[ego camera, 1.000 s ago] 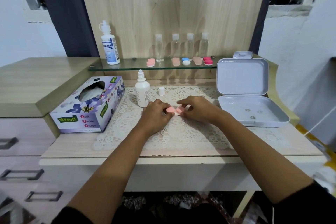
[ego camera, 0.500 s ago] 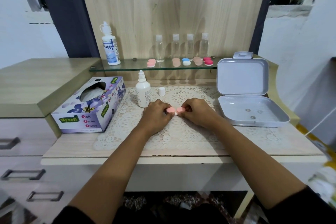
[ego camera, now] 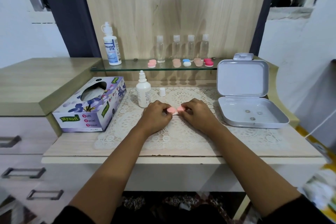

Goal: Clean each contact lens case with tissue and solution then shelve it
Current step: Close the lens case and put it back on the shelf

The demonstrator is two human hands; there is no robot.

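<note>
Still at the middle of the lace mat [ego camera: 181, 133], the left hand [ego camera: 156, 115] pinches the left cap of the pink contact lens case [ego camera: 175, 109] and the right hand [ego camera: 198, 114] pinches the right cap, with white tissue [ego camera: 175, 114] showing beneath. Since a second ago the right fingers have curled in tighter, while the case has barely shifted. The solution bottle [ego camera: 143, 94] stands just far-left of the hands. Other cases [ego camera: 186, 62] line the glass shelf [ego camera: 134, 66].

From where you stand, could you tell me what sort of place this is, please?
Probably a bedroom vanity desk: a glass shelf with contact lens cases, a tissue box and drawers alongside.
</note>
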